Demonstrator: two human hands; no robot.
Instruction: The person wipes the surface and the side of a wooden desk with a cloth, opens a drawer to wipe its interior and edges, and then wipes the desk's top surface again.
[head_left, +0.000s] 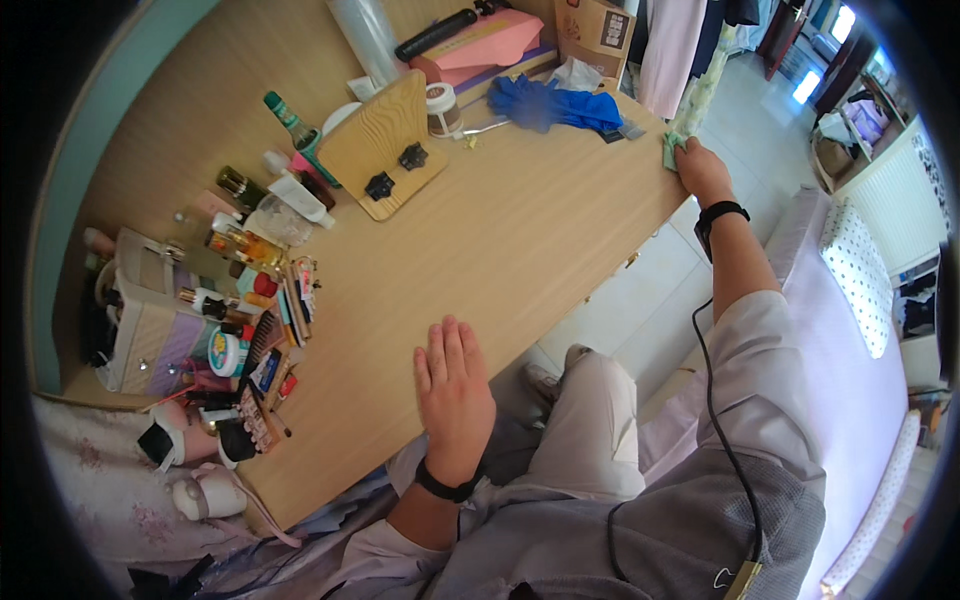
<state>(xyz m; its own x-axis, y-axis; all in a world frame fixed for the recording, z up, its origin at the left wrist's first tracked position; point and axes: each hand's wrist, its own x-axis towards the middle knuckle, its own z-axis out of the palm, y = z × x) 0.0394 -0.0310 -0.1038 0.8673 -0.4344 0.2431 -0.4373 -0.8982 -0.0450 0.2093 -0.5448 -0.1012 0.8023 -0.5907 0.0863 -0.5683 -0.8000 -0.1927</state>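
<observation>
My left hand lies flat, palm down, on the near edge of the wooden desktop, with nothing in it. At the desk's far right corner, my right hand holds a small green cloth against the edge. To its left lie a crumpled blue cloth and small dark flat pieces. A wooden stand with black knobs is near the back of the desk.
Along the back and left are a green glass bottle, a lidded jar, cosmetics, a comb and a drawer case. A pink box and a cardboard box stand at the back. A bed is on the right.
</observation>
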